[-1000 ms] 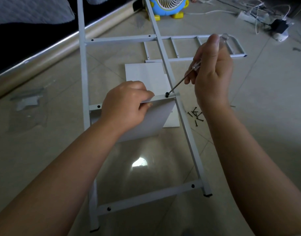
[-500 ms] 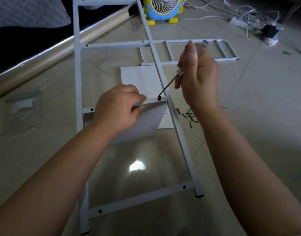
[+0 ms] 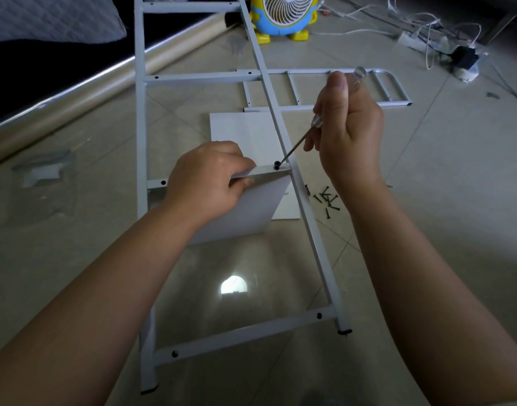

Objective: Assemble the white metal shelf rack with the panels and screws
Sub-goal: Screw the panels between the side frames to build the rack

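A white ladder-like side frame (image 3: 310,221) lies along the floor. A white shelf panel (image 3: 251,209) stands on edge under its middle crossbar. My left hand (image 3: 206,180) grips the crossbar and the panel's top edge together. My right hand (image 3: 346,127) grips a screwdriver (image 3: 298,145) with a clear handle; its tip sits on a black screw (image 3: 277,164) in the crossbar's right hole. Several loose black screws (image 3: 326,199) lie on the floor right of the frame.
A second white panel (image 3: 239,127) lies flat beyond the frame, and another ladder frame (image 3: 392,95) lies behind it. A yellow-blue fan (image 3: 283,16) stands at the back, a power strip with cables (image 3: 444,45) at back right, a plastic bag (image 3: 43,174) at left.
The view has shifted slightly, so frame and hands sit lower and more to the left. Both hands keep the same hold, and the screwdriver stays on the screw.
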`<state>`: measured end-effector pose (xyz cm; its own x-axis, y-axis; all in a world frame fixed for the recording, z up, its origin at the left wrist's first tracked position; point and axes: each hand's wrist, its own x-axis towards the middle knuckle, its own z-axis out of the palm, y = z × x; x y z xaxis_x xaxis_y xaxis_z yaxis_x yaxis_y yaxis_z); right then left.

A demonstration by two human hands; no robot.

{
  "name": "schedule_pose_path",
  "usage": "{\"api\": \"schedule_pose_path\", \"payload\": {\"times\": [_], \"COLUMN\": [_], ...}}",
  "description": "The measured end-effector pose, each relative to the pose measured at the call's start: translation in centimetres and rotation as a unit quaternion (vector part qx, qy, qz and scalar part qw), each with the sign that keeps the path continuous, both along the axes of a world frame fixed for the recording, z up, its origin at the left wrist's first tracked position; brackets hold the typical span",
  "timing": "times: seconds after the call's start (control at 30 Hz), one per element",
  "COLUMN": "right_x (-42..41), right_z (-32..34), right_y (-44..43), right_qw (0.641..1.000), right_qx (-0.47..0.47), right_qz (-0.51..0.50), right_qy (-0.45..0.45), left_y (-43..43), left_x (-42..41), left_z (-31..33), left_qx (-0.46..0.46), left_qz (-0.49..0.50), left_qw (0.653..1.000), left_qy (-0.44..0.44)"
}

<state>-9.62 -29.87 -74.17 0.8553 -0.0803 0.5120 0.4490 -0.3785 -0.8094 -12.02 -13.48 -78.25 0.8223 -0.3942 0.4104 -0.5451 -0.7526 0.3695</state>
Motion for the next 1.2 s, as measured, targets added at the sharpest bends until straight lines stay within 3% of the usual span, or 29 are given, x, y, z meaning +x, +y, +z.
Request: {"api": "schedule_pose_path", "payload": {"times": [0.2, 0.33, 0.53, 0.73, 1.2], "right_x": [0.12, 0.07, 0.3, 0.36, -0.1], "right_z": [-0.39, -0.51, -0.3, -0.12, 0.19], "right_y": [-0.13, -0.05, -0.13, 0.08, 0.46], "right_qw": [0.999, 1.0, 0.999, 0.999, 1.0], "right_qx": [0.033, -0.005, 0.05, 0.036, -0.006], "right_qz": [0.014, 0.015, 0.015, 0.022, 0.009], "right_qy": [0.012, 0.012, -0.007, 0.024, 0.001], "left_y": [-0.01, 0.04, 0.05, 0.01, -0.04], "left_x": [-0.07, -0.09, -0.07, -0.22, -0.23], "left_z": [-0.03, -0.05, -0.05, 0.02, 0.02], "left_qx": [0.003, 0.008, 0.004, 0.009, 0.016], "left_qz": [0.006, 0.01, 0.009, 0.014, 0.015], "left_qw": [1.0, 1.0, 1.0, 1.0, 1.0], "left_qy": [-0.005, -0.002, -0.009, -0.008, -0.007]}}
